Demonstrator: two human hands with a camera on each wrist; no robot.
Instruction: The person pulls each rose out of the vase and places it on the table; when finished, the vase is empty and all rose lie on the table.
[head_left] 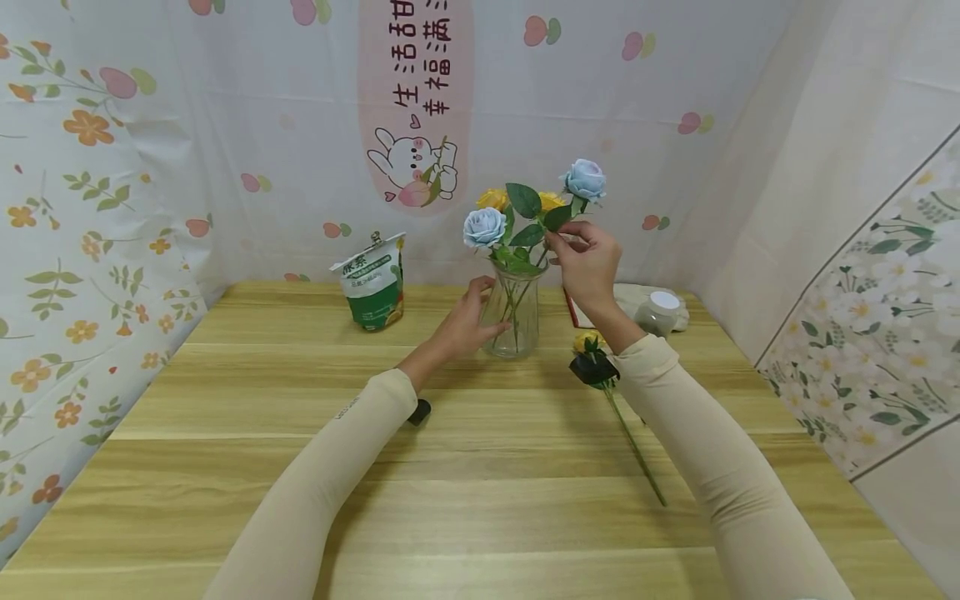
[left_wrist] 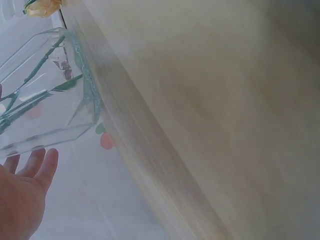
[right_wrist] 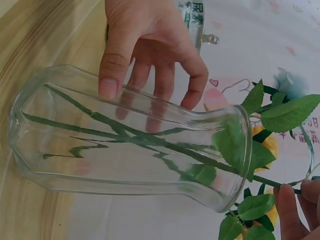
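A clear glass vase (head_left: 522, 321) stands upright on the table, with green stems (right_wrist: 120, 131) crossing inside it. My left hand (head_left: 467, 321) holds its left side, thumb in front and fingers behind; in the right wrist view that hand (right_wrist: 155, 45) spans the glass. My right hand (head_left: 588, 262) pinches the stem of a pale blue rose (head_left: 585, 179) just above the rim, and its fingertips (right_wrist: 286, 205) show on that stem. Another blue rose (head_left: 484, 227) leans left over the rim, with yellow roses (head_left: 492, 199) behind.
A yellow rose (head_left: 587, 340) with a long stem (head_left: 633, 446) lies on the table under my right forearm. A green and white pouch (head_left: 372, 287) stands at the back left. Behind my right wrist is a lidded jar (head_left: 659, 312). Printed curtains (head_left: 285, 167) hang behind the table.
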